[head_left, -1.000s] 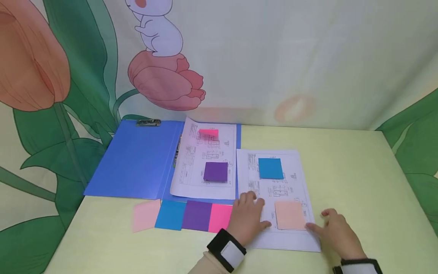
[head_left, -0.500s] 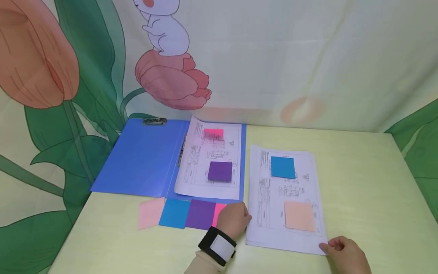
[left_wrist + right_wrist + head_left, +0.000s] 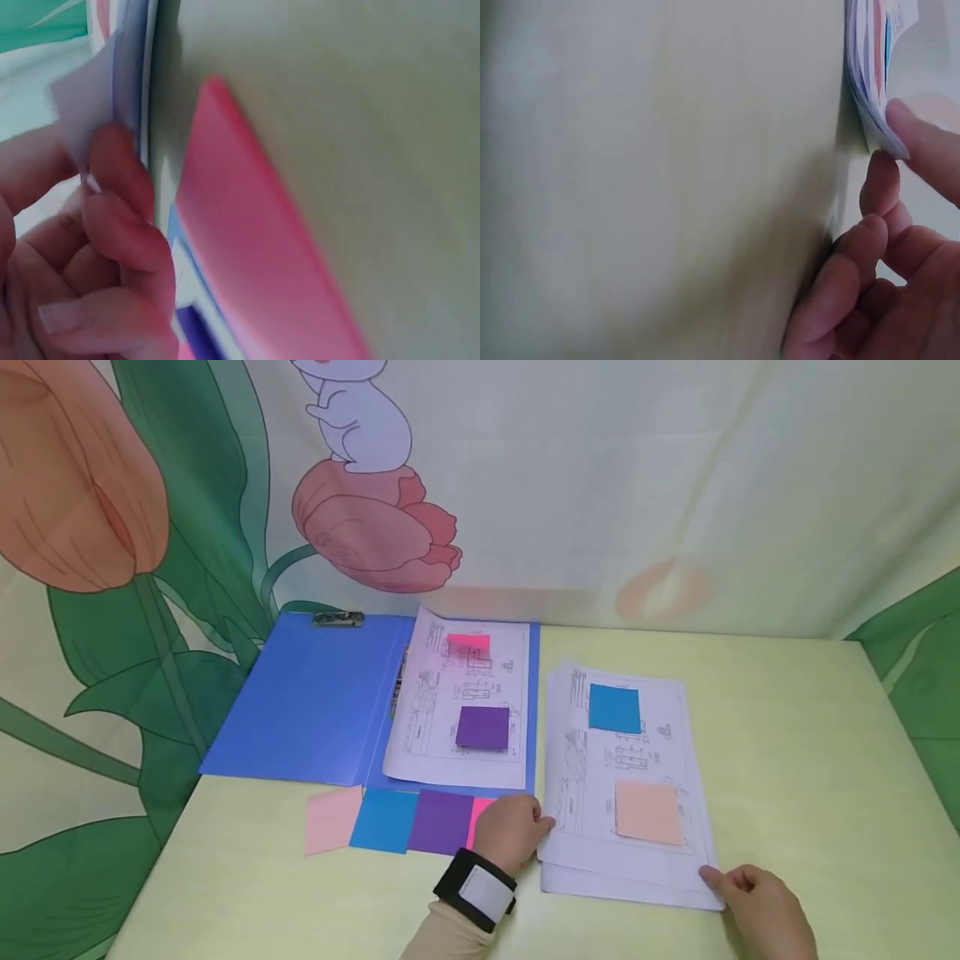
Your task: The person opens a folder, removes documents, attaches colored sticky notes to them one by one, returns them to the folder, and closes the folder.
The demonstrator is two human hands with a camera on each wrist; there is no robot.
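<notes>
A loose stack of printed drawing sheets (image 3: 592, 810) lies right of the folder, its top sheet shifted up from those beneath. On it sit a blue sticky note (image 3: 615, 708) and a peach sticky note (image 3: 648, 812). My left hand (image 3: 513, 833) pinches the left edge of the top paper between thumb and curled finger, as the left wrist view shows. At the lower right corner my right hand (image 3: 761, 902) pinches several sheets (image 3: 874, 105) between thumb and forefinger; the corner bends up in the right wrist view.
An open blue folder (image 3: 307, 693) with a metal clip (image 3: 337, 619) holds sheets bearing a purple note (image 3: 482, 727) and a pink note (image 3: 468, 642). Below it lie light pink (image 3: 333, 821), blue (image 3: 384, 821), purple (image 3: 441, 822) and hot pink pads (image 3: 232, 225). A printed curtain (image 3: 562, 485) hangs behind.
Both hands have come to the stack's edges and grip them, and the stack has shifted right. In the last half second the top sheet has slid upward over the others, its notes moving with it.
</notes>
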